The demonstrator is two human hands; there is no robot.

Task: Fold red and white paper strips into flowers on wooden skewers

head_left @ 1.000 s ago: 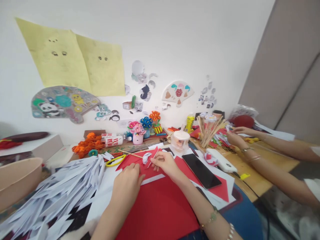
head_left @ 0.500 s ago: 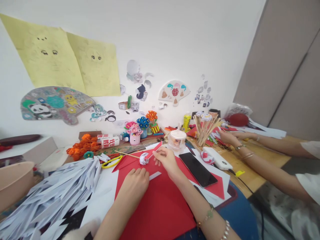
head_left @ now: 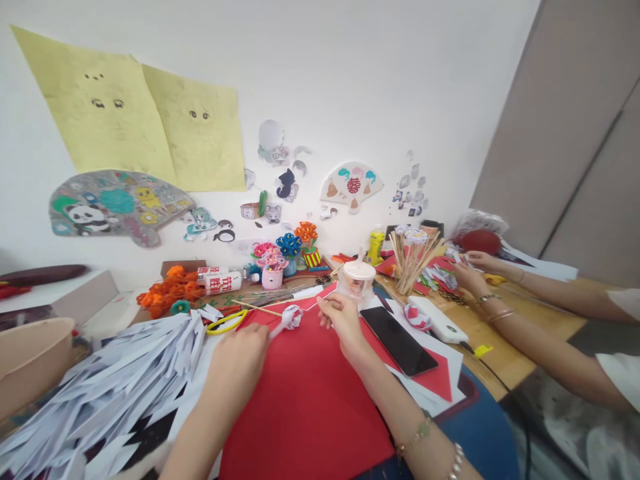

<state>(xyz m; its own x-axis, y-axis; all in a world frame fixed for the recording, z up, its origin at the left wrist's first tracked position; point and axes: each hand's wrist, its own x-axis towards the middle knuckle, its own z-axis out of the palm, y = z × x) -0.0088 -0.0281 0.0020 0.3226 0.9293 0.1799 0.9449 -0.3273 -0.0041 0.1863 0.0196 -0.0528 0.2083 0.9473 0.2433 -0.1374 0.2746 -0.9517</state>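
Note:
A crumpled white paper ball (head_left: 291,317), shaped like a small flower, sits by the end of a thin wooden stick (head_left: 255,307) above the red paper sheet (head_left: 310,400). My left hand (head_left: 243,353) is closed at the left of the ball, gripping a white paper strip (head_left: 280,327) that runs to it. On the ball's right, my right hand (head_left: 343,320) has its thumb and forefinger pinched together. A thin pale line reaches those fingertips, but what they hold is too fine to make out.
White paper strips (head_left: 120,380) are heaped at left, near yellow-handled scissors (head_left: 227,322). A lidded cup (head_left: 359,273), a black phone (head_left: 399,340) and a white power bank (head_left: 443,323) lie at right. Another person's hands (head_left: 473,273) work beyond the bundle of sticks (head_left: 407,267).
My left hand has moved left and up, drawing the paper strip out from the ball. My right hand has shifted slightly right, still pinching. The view has turned a little.

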